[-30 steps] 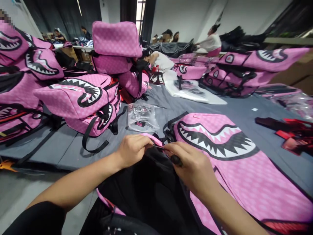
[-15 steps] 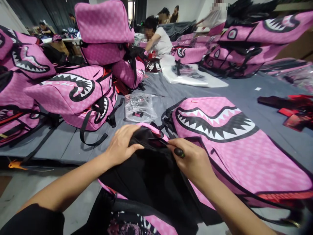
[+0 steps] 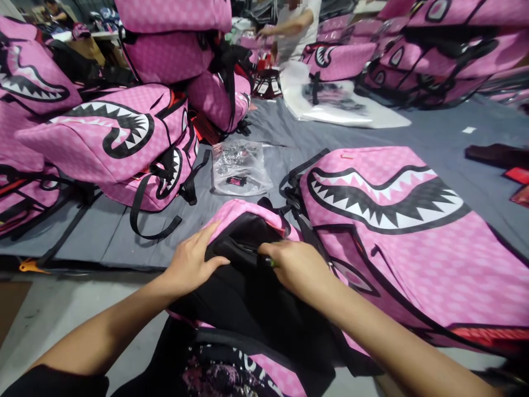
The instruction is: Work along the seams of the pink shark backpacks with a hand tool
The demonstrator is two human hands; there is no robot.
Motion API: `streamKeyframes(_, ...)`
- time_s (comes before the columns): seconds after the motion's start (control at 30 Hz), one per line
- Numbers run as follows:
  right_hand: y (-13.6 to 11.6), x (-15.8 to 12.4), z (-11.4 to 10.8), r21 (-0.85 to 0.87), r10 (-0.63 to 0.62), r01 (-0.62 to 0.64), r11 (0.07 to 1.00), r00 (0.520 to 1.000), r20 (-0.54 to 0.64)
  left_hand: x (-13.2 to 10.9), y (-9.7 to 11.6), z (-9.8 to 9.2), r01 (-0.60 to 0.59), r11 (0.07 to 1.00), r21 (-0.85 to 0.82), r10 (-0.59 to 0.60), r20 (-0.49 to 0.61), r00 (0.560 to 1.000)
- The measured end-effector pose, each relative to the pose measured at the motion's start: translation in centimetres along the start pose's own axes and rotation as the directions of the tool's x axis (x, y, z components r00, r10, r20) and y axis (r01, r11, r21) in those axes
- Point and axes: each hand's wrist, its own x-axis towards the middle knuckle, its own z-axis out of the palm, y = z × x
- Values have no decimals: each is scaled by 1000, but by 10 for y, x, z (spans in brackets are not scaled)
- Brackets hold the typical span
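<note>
A pink backpack with a black lining lies open at the near edge of the grey table, partly on my lap. My left hand grips the edge of the black lining at the bag's mouth, thumb pressed onto the fabric. My right hand reaches into the opening with fingers curled, pinching something small and dark with a green tip; I cannot make it out. A flat pink backpack with a shark-mouth print lies just to the right.
Piled pink shark-mouth backpacks fill the left and far side. A clear plastic bag of small parts lies beyond my hands. A white plastic sheet lies further back. Another person's arm works at the far end.
The view has tipped downward. My right hand moved left and deeper into the bag's opening. My left hand shifted slightly lower on the lining, and the pink top of the bag now shows.
</note>
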Motion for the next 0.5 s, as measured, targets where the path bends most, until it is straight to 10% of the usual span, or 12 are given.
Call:
streamKeyframes(0.17,-14,17,8,-141,-6,27,990,989,149,9,10,3,199,980,27,-201,98,975)
streamKeyframes(0.5,-8,24,5,-194,-26,44,980,995,94,6,7,12,156,987,-45,-151,95,984)
